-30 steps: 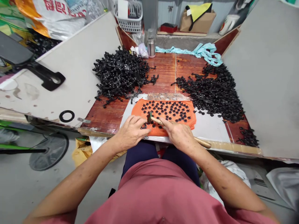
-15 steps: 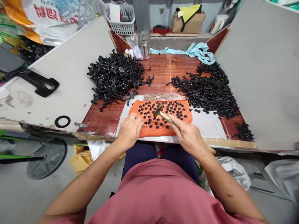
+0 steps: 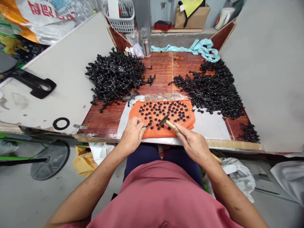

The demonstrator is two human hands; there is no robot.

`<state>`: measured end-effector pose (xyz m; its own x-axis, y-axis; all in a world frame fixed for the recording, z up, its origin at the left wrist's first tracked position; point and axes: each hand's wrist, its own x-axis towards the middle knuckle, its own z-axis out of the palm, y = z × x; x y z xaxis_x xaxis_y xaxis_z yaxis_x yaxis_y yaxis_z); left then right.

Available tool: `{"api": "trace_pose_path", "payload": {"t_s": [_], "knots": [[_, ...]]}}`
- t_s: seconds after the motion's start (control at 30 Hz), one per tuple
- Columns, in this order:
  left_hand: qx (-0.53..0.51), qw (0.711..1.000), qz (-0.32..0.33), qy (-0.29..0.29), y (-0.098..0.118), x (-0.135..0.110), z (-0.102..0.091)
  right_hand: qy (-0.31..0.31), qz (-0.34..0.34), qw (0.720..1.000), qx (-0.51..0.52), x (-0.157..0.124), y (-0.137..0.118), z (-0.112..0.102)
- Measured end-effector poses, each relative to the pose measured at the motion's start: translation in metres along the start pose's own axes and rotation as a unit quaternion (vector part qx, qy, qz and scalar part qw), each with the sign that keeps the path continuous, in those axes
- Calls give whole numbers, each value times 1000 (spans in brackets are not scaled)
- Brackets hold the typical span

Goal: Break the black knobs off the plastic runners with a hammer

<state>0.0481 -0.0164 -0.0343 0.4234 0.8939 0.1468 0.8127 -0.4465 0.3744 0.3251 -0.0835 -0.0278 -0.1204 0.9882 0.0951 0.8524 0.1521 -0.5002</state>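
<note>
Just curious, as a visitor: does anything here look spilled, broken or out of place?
Nothing looks broken. Right hand grips a hammer; left hand pinches a black stud on the orange cloth. Oddities: loose studs lie off the right pile on the white sheet, and a lone black ring lies on the grey board.

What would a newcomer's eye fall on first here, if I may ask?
An orange cloth pad dotted with small black plastic studs lies at the near edge of the red-brown wooden table; behind it sit a left heap of black plastic parts and a right heap. Over it, the right hand holds a small wooden-handled hammer while the left hand pinches one stud.
</note>
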Motion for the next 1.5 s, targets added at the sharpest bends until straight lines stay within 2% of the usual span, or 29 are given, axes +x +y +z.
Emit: {"api": "trace_pose_path", "payload": {"t_s": [0.3, 0.6, 0.97, 1.1, 1.27, 1.4, 1.5], "knots": [[15, 1000, -6, -18, 4, -4, 8, -23, 6, 1000, 3, 1, -2, 2], [5, 1000, -10, -16, 3, -2, 7, -35, -20, 999, -18, 2, -6, 0], [10, 999, -10, -29, 5, -1, 7, -52, -8, 999, 11, 2, -9, 1], [13, 1000, -7, -28, 7, -1, 7, -54, -22, 998, -18, 4, -14, -4], [12, 1000, -7, -21, 6, -1, 8, 0, -51, 998, -44, 9, -28, -5], [-1, 1000, -4, -23, 6, 0, 8, -51, -63, 988, -129, 13, -37, -2], [-5, 1000, -1, -24, 5, 0, 8, -26, -60, 988, -142, 12, -38, -2]]}}
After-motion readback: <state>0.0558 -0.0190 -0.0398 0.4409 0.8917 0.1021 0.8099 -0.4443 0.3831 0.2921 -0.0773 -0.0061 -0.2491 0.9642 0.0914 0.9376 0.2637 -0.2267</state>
